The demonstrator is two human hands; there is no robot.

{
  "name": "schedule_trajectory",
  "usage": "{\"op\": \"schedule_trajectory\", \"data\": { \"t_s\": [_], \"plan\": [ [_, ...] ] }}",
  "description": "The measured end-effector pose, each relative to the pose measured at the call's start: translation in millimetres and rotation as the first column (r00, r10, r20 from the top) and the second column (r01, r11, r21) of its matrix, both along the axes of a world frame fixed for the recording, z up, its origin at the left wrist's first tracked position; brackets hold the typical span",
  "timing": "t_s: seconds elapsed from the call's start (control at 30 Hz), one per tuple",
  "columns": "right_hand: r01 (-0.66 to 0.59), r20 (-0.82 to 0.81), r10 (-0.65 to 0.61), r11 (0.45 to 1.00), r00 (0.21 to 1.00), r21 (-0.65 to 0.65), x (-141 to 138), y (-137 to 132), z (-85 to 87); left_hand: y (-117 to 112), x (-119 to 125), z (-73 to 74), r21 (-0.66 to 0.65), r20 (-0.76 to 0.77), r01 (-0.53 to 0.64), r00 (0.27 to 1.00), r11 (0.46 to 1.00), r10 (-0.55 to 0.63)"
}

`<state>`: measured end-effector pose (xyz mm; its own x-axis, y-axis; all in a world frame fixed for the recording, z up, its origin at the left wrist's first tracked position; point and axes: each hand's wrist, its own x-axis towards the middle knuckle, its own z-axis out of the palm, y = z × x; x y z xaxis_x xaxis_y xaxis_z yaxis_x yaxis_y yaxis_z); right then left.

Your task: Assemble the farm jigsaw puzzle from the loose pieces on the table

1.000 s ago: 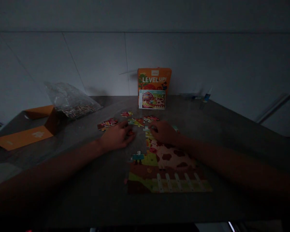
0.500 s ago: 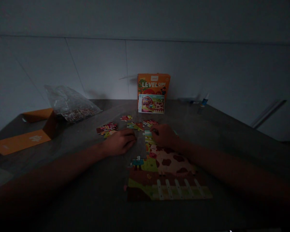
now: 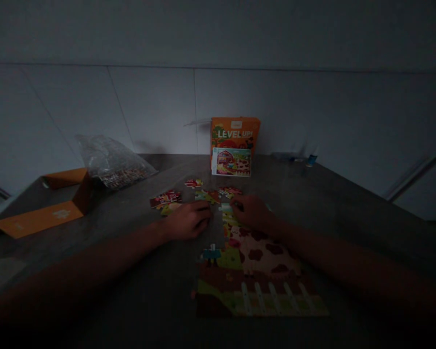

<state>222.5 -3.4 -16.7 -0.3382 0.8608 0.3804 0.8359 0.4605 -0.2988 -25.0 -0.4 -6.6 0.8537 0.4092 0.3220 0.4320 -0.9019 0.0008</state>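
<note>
A partly assembled farm jigsaw puzzle (image 3: 265,257), with a spotted cow and a white fence, lies before me on the grey table. My right hand (image 3: 253,212) rests over its upper edge, fingers bent inward beside a pale green puzzle piece (image 3: 225,208). Whatever is under those fingertips is hidden. Left of the puzzle, my left hand (image 3: 189,219) lies low at the table with curled fingers; I cannot see anything in them. Just beyond it are loose puzzle pieces: a red group (image 3: 166,198), a green-and-brown piece (image 3: 208,196), and another red one (image 3: 230,192).
An orange "LEVEL UP!" box (image 3: 236,132) stands at the back, a farm picture card (image 3: 232,162) leaning on it. To the left are a clear bag of pieces (image 3: 116,165) and an open orange box part (image 3: 39,218). A small blue-labelled item (image 3: 311,159) is at the back right.
The whole view has shifted, so everything appears slightly lower and farther right. Both hands keep nearly the same places relative to the puzzle.
</note>
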Motion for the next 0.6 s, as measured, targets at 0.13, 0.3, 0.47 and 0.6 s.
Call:
{"op": "schedule_trajectory", "data": {
  "t_s": [0.13,0.3,0.47,0.6],
  "plan": [
    [0.015,0.012,-0.015,1.0,1.0,-0.007,-1.5,-2.4,3.2,-1.2,2.0,1.0,-0.007,0.002,-0.019,1.0,1.0,0.019],
    [0.038,0.01,-0.037,0.999,0.999,-0.031,-2.7,-3.1,4.5,-1.5,2.9,-0.5,-0.014,0.019,-0.026,0.999,1.0,0.026],
    [0.027,0.006,-0.027,1.0,1.0,0.003,-1.1,-1.0,0.8,-2.3,0.6,0.6,0.021,-0.032,-0.015,0.999,1.0,0.015],
    [0.032,0.007,-0.032,0.999,0.999,0.015,-1.1,-0.5,-0.8,-3.8,-0.7,1.9,0.066,-0.078,-0.004,0.997,0.998,0.009]
  ]
}}
